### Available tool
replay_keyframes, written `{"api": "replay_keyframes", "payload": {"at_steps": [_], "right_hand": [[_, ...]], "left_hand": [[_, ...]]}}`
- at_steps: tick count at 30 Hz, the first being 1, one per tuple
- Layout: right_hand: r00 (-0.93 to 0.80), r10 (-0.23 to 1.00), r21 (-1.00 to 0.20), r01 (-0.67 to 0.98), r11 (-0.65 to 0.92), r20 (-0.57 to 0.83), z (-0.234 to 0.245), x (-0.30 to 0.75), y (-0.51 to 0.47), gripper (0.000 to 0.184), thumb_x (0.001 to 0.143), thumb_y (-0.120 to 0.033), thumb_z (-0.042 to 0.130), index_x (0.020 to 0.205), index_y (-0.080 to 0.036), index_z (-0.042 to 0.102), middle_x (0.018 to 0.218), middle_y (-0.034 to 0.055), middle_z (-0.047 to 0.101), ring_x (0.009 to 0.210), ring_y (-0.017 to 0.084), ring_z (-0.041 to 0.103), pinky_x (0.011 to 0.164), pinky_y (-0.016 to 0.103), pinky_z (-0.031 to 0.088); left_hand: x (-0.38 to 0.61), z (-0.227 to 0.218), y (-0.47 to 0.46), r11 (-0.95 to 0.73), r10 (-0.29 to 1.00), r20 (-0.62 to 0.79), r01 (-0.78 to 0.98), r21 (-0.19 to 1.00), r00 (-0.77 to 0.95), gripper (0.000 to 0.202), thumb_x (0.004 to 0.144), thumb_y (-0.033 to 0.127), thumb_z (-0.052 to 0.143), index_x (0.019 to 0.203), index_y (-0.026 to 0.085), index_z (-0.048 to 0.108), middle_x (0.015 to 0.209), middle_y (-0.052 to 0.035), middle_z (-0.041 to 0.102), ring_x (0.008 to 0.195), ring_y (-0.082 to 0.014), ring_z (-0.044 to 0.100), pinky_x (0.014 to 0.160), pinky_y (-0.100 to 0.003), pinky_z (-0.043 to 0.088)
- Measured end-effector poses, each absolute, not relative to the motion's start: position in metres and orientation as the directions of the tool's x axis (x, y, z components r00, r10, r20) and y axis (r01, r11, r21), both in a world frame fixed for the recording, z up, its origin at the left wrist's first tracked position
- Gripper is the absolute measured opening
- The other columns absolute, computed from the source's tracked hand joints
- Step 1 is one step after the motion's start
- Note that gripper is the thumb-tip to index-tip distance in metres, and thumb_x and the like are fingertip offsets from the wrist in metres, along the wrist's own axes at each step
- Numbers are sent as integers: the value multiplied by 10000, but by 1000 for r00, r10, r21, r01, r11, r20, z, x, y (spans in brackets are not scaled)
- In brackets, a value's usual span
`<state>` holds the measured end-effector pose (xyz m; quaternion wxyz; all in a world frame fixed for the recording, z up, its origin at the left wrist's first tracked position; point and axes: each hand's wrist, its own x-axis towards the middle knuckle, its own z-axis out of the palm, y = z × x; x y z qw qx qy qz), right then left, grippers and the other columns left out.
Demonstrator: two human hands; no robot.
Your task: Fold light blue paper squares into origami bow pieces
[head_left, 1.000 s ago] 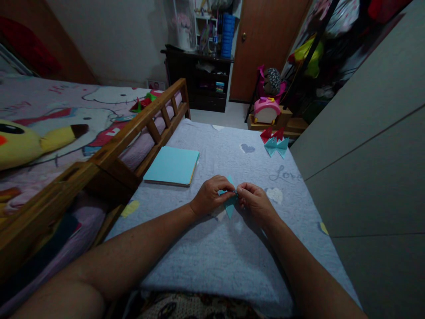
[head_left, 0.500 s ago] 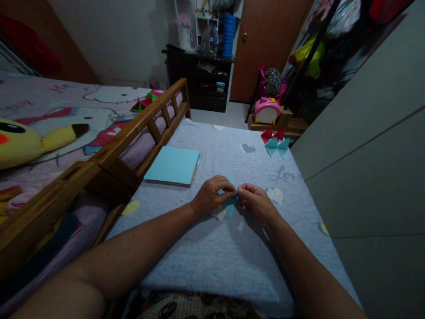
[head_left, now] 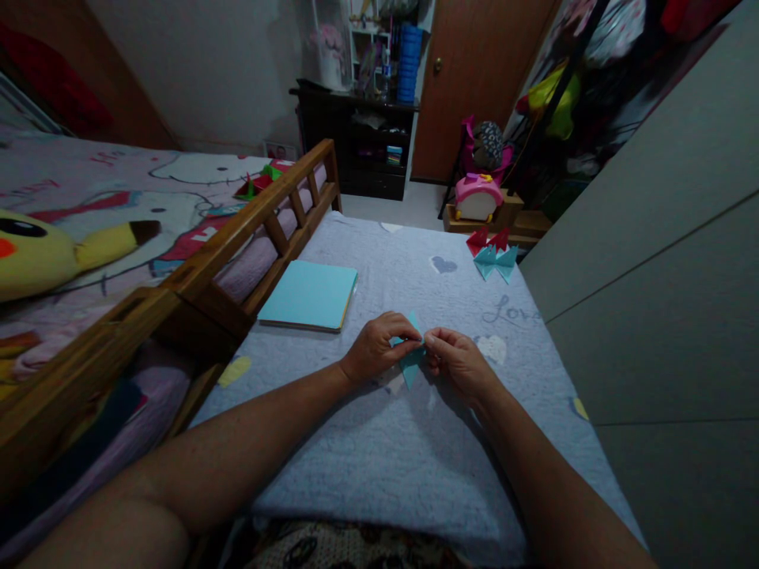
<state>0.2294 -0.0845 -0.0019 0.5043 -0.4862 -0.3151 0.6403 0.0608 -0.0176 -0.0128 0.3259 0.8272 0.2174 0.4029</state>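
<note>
Between my two hands is a small folded piece of light-blue origami paper (head_left: 411, 370), its pointed ends showing above and below my fingers. My left hand (head_left: 383, 346) pinches it between thumb and fingertips. At its right side, my right hand (head_left: 459, 359) is closed in a pinch on the paper's edge, close to my left fingertips. The fold right under the fingertips is hidden. To the left lies a stack of square paper (head_left: 311, 294) with a light-blue sheet on top. Folded blue paper shapes (head_left: 495, 261) and red paper shapes (head_left: 487, 239) lie at the far right corner.
A pale-blue patterned cloth (head_left: 356, 458) covers the surface under my hands. A wooden bed rail (head_left: 237, 245) runs along the left, with a yellow plush toy (head_left: 53, 253) beyond it. A pale cabinet (head_left: 664, 276) stands close on the right. Behind are a dark cabinet (head_left: 356, 150) and a door (head_left: 474, 87).
The folded blue paper has shifted very slightly between my fingers. Both hands stay in nearly the same place, still pinching.
</note>
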Motion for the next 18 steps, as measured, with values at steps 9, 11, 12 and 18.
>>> {"api": "replay_keyframes", "payload": {"at_steps": [9,11,12,18], "right_hand": [[125,948,-948,-165,-272,-294,0,229,-83,283,650,-409,774,671,-177,613,473,-62,500,415,63,413,434,198,301],[112,948,-943,-189,-274,-298,-2,230,-83,269,649,-400,771,673,-177,622,470,-61,502,412,64,416,434,198,309],[103,949,-941,-199,-275,-299,-3,230,-83,264,649,-396,773,677,-176,629,472,-59,506,413,64,420,436,198,314],[70,945,-926,-237,-295,-319,-5,232,-82,282,622,-390,814,681,-172,644,492,-54,526,426,61,433,444,191,338]], "left_hand": [[61,-13,-18,-679,639,506,114,726,580,104,888,221,654,816,171,710,760,-30,679,764,-162,617,744,-296,467],[60,-12,-18,-673,642,497,119,730,584,105,887,230,651,822,175,713,758,-30,681,764,-164,618,744,-299,470],[60,-12,-19,-671,643,493,121,732,586,105,887,231,650,825,176,714,758,-31,682,765,-165,619,746,-301,472],[61,-11,-19,-672,645,494,125,730,583,117,892,237,649,815,176,714,756,-30,682,759,-166,619,748,-303,472]]}}
